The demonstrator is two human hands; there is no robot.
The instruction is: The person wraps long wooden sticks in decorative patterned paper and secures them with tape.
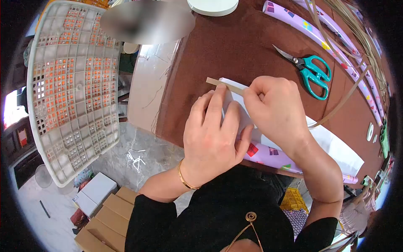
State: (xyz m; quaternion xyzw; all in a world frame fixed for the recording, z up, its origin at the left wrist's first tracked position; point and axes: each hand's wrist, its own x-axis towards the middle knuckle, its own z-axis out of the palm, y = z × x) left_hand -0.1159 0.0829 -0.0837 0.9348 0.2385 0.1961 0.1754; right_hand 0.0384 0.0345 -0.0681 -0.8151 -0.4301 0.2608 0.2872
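A sheet of wrapping paper (331,147) lies along the table's near edge, white side up, with its purple patterned part showing at the front. Across its far left corner runs a flat tan strip (213,81), one end sticking out past the paper. My left hand (216,130) rests on the paper with fingers spread, a fingertip pressing the strip. Closed in a pinch, my right hand (275,111) holds the strip just to the right; its fingertips are partly hidden. Teal-handled scissors (310,71) lie with blades apart beyond my right hand.
Purple patterned paper rolls (308,27) and long tan strips (350,88) lie at the right of the brown table (235,46). A white round object (213,6) sits at the far edge. A plastic crate (75,86) stands left; cardboard boxes (113,210) are below.
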